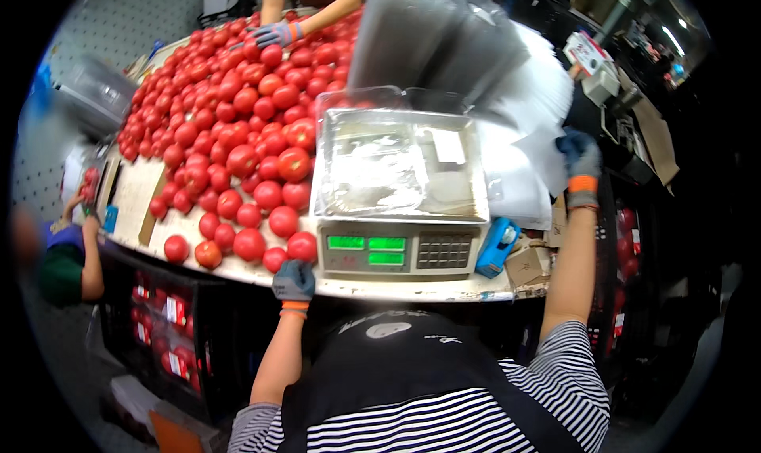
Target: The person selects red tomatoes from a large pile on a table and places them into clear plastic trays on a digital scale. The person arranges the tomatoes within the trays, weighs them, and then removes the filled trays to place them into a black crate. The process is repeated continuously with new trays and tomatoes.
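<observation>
My left hand [294, 279], in a grey-blue work glove with an orange cuff, is at the table's front edge. It is against the nearest red tomatoes [274, 260]; its fingers are curled and mostly hidden. Off to the right, my gloved right hand [579, 154] has hold of the edge of a white sheet [542, 156], bent up from a fanned stack [532, 84]. Between my hands stands a digital weighing scale [398, 248] with lit green displays. A clear plastic tray [374, 173] lies on its metal pan [455, 185].
Loose tomatoes [220, 120] heap over the table's left side. Tall stacks of clear plastic trays [416, 31] rise behind the scale. A blue tape dispenser [497, 248] sits at its right. Across the table a co-worker's gloved hand [276, 35] touches tomatoes. Crates of packed tomatoes [169, 328] stand below left.
</observation>
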Available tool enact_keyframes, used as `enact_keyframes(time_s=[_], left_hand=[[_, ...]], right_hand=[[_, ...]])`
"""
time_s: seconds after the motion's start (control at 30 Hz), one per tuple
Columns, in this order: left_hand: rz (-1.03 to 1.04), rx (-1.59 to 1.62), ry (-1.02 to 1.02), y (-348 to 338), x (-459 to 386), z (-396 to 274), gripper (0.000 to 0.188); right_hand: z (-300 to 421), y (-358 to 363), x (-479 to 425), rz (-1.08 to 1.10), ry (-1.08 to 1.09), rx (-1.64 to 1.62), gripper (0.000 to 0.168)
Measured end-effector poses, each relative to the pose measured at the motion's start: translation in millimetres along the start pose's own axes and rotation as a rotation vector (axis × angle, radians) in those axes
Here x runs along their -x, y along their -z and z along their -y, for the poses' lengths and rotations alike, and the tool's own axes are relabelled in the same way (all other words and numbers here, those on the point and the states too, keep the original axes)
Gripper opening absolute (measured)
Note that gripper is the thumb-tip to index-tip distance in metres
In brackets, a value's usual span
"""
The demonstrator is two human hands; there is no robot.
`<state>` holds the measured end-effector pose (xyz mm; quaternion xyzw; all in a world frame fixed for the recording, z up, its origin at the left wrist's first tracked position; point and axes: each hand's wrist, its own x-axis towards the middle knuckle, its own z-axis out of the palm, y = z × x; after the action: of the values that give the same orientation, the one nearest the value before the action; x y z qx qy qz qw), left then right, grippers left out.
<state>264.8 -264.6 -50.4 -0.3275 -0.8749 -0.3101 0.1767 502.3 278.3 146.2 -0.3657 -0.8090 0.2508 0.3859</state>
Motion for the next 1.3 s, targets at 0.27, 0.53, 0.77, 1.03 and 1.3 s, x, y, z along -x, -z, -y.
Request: enact_keyframes(time_s=[0.27, 0.53, 0.77, 1.03, 1.3], left_hand=[[0.04, 0.045, 0.031, 6, -4, -4, 0.008], [0.047, 0.115, 0.079, 10, -5, -5, 0.009], [-0.166, 0.235, 0.089, 70, -11, 0, 0.022], [-0.156, 0.103, 0.448, 91, -32, 64, 0.059], [0.522, -0.321, 0.343, 76, -73, 61, 0.09]], right_hand=[[171, -64, 30, 0.372, 0.204, -0.598, 0.018], [231, -238, 79, 0.673, 0.592, 0.772, 0.019], [252, -215, 84, 0.542, 0.709, 0.673, 0.039], [293, -238, 235, 0.9, 0.91, 0.001, 0.054], [283, -326, 301, 0.91, 0.798, 0.816, 0.036]])
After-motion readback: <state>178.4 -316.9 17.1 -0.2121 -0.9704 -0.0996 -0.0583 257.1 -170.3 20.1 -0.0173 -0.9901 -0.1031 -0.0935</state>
